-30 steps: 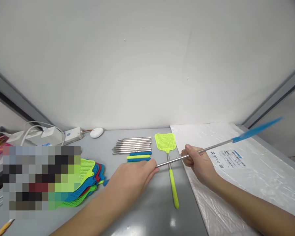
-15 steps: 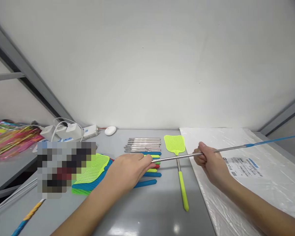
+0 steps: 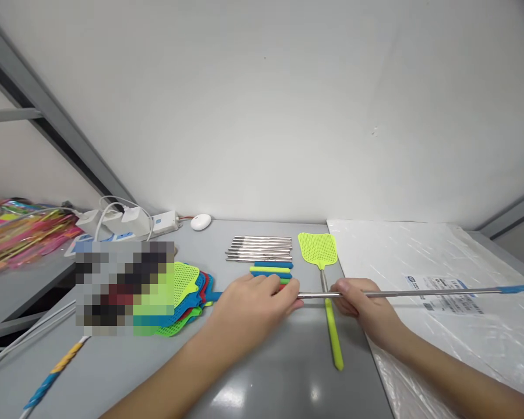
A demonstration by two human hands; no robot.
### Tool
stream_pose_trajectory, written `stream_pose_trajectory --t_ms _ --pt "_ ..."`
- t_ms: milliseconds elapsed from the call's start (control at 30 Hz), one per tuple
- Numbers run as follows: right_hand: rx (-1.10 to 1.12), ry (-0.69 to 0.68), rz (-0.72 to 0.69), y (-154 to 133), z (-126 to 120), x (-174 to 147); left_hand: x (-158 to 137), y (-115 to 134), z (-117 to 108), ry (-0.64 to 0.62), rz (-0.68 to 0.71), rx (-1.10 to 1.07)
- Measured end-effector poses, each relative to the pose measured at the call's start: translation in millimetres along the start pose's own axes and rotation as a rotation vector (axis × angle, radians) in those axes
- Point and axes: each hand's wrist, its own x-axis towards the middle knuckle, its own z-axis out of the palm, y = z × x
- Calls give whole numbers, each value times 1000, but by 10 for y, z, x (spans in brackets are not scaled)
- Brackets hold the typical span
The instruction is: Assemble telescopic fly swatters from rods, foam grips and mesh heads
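- Left hand (image 3: 262, 299): closed around the handle end of the blue swatter, fingers wrapped over.
- Right hand (image 3: 360, 302): closed on the metal shaft, thumb along it.
- Blue swatter (image 3: 436, 293): held nearly level between both hands, above the surface (image 3: 288, 366); its blue head, seen edge-on, reaches the right picture edge.
- Yellow-green swatter (image 3: 318, 250): one, lying on the surface, its shaft passing beneath the held one.
- Metal rods (image 3: 262, 249): a row, side by side, beyond the left hand.
- Coloured handles (image 3: 271, 270): several, just nearer than the rods, partly hidden by that hand.
- Swatter heads (image 3: 186, 285): stacked, mixed colours, left; partly pixelated.
- White package (image 3: 402, 256): labelled, right.
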Motion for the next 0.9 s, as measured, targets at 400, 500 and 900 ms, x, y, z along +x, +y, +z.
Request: stream_pose_trajectory --t_ms 400,500,900 --pt "-62 -18 57 -78 104 7 67 -215 76 -39 134 7" --pt "-33 34 35 -62 16 69 69 -329 7 -3 73 22" --pt "240 187 -11 -172 -586 226 -63 -719 -165 78 -90 196"
